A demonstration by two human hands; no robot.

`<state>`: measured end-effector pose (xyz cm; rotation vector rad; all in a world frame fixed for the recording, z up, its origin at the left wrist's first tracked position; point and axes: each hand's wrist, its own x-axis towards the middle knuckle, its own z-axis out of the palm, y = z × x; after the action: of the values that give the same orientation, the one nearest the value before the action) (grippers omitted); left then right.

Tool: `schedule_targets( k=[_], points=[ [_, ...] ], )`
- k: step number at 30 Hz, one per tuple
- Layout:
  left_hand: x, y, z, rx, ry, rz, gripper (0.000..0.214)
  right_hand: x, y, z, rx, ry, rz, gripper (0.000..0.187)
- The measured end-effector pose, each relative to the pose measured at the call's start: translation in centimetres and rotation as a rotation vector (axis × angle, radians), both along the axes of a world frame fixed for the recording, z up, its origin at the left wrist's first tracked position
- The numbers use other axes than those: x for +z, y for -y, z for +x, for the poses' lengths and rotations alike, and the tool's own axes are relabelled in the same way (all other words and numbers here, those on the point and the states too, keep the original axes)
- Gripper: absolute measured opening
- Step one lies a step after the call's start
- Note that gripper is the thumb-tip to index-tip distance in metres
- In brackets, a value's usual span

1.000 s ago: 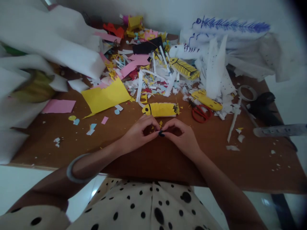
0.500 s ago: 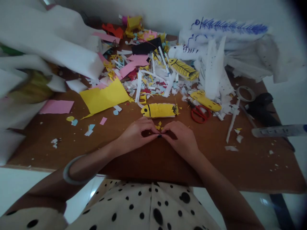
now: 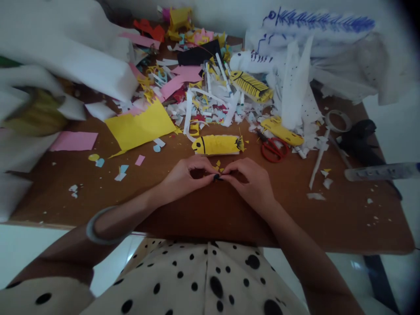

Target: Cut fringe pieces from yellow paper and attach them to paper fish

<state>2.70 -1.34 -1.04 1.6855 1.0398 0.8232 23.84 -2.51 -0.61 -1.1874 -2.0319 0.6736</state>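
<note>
My left hand (image 3: 187, 177) and my right hand (image 3: 251, 181) meet fingertip to fingertip over the brown table (image 3: 203, 210), both pinched on a tiny dark piece (image 3: 217, 177) that I cannot make out. Small yellow paper bits (image 3: 218, 165) lie just beyond the fingers. A yellow paper fish (image 3: 217, 145) with black markings lies flat a little farther back, apart from both hands. A grey bangle (image 3: 98, 225) is on my left wrist.
Red-handled scissors (image 3: 273, 150) lie right of the fish. A yellow sheet (image 3: 139, 127) and a pink sheet (image 3: 72, 141) lie to the left. Paper scraps (image 3: 210, 100), white paper (image 3: 65, 52), a tape roll (image 3: 337, 120), a black tool (image 3: 359, 140) and a ruler (image 3: 380, 171) crowd the back and right.
The hands stay pinched together at the same spot with only slight finger movement. The view has tilted a little, shifting everything slightly upward.
</note>
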Motion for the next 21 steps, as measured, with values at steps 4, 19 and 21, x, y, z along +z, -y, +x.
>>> schedule_targets(
  k=[4,19,21],
  points=[
    [0.0,0.4,0.3,0.113,0.114,-0.017,0.011,0.0,0.3,-0.6,-0.040,-0.144,-0.198,0.004],
    [0.1,0.8,0.8,0.266,0.121,-0.025,0.009,0.3,0.6,-1.2,-0.110,-0.375,-0.484,0.009],
    [0.2,0.9,0.8,0.259,0.098,-0.021,0.009,0.3,0.6,-1.3,-0.105,-0.381,-0.495,0.009]
  ],
)
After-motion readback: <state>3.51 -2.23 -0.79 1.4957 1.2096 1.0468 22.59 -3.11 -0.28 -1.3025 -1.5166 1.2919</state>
